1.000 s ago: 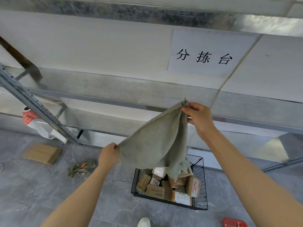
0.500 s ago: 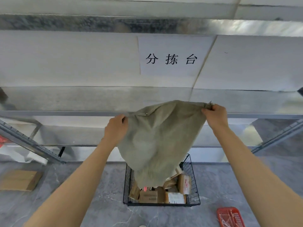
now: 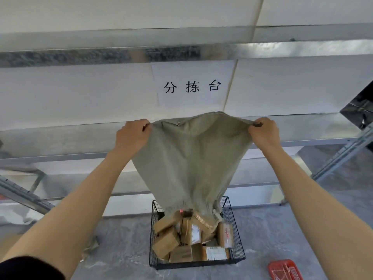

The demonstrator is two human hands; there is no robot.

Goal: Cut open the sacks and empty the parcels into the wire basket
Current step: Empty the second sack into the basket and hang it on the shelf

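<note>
A grey-green woven sack [image 3: 191, 158] hangs upside down in front of me, stretched wide between both hands. My left hand [image 3: 132, 136] grips its upper left corner and my right hand [image 3: 264, 133] grips its upper right corner. The sack's open mouth dangles into a black wire basket [image 3: 236, 231] on the floor. Several brown cardboard parcels [image 3: 187, 239] with white labels lie piled inside the basket, partly covered by the sack's lower end.
A metal sorting table with a paper sign [image 3: 191, 86] stands behind the basket. Slanted steel legs [image 3: 24, 195] are at the left and a steel brace [image 3: 343, 154] at the right. A red plastic basket [image 3: 284, 269] lies on the grey floor at lower right.
My left hand rose to the same height as my right, and both hands spread apart, pulling the sack's top edge taut. The view shifted so the basket is now centred below the sack.
</note>
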